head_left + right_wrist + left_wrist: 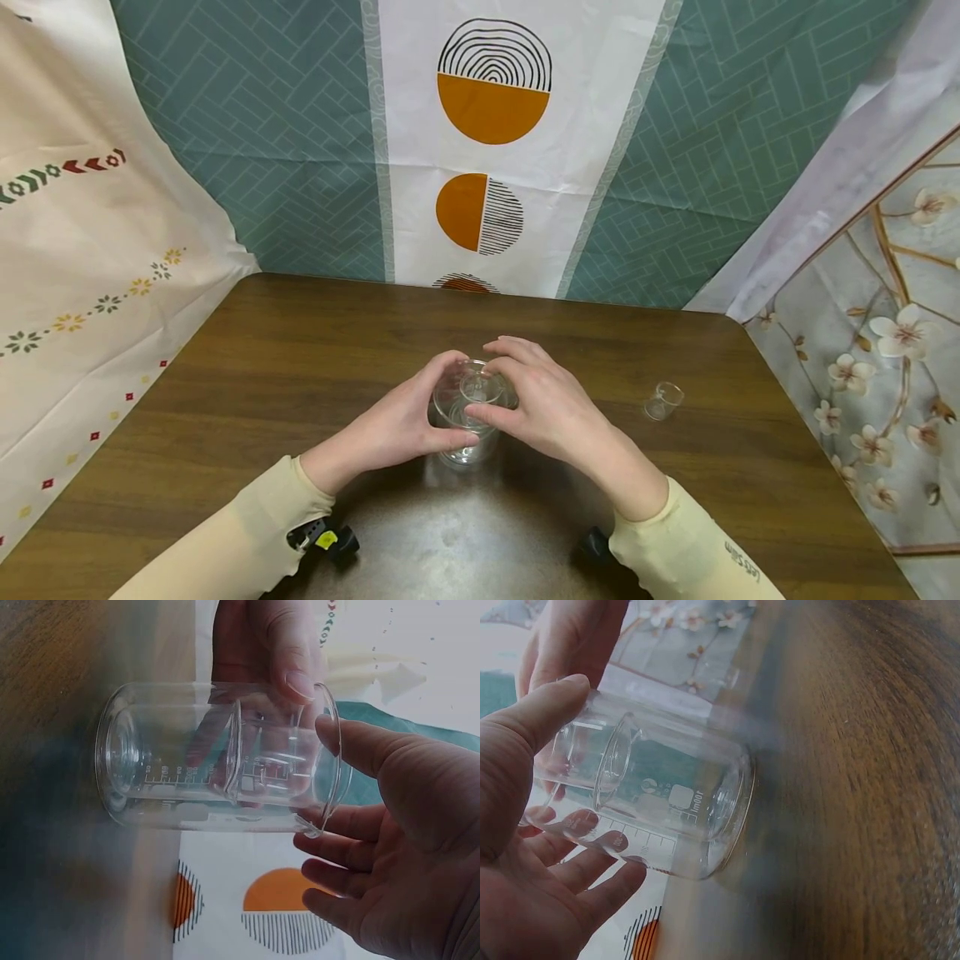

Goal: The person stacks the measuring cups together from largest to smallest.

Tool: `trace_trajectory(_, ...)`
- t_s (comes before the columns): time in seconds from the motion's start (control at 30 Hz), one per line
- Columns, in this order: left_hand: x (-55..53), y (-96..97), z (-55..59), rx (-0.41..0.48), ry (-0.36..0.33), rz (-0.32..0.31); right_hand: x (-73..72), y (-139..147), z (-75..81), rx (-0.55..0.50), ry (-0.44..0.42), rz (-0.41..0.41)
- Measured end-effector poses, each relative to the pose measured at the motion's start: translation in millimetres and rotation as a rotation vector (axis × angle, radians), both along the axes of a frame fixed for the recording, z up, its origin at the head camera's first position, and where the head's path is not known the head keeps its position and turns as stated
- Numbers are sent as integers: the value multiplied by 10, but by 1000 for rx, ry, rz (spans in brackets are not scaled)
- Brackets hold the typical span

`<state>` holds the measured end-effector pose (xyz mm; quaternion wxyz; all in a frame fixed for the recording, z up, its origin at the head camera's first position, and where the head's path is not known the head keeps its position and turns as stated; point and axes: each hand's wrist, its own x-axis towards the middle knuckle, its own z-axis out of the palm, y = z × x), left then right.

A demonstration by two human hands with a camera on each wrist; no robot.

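Beaker (191,812), smaller glassware (237,750) nested inside, count unclear

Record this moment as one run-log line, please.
left hand: grips large beaker; right hand: at its rim; inside: smaller glassware; on table, right: small glass vessel

- Two hands: left hand (401,425) at nine o'clock, right hand (536,398) at three o'clock.
- One large glass beaker (161,815) between them.
- At least two smaller beakers (480,390) within its walls; layered glass blurs the exact count.
- One separate beaker (663,402), toward three o'clock.
- One desk (337,333).
- Three patterned circles (493,112), toward twelve o'clock.
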<state>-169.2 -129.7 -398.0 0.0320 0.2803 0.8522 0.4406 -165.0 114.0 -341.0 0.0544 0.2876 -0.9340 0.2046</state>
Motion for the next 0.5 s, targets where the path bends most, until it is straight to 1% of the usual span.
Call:
trace_trajectory(0.23, 7, -8, 3, -2, 4, 1, -12, -18, 33, 26, -1, 15)
trace_trajectory(0.5, 5, -11, -2, 1, 17, -5, -27, -43, 87, 65, -31, 31)
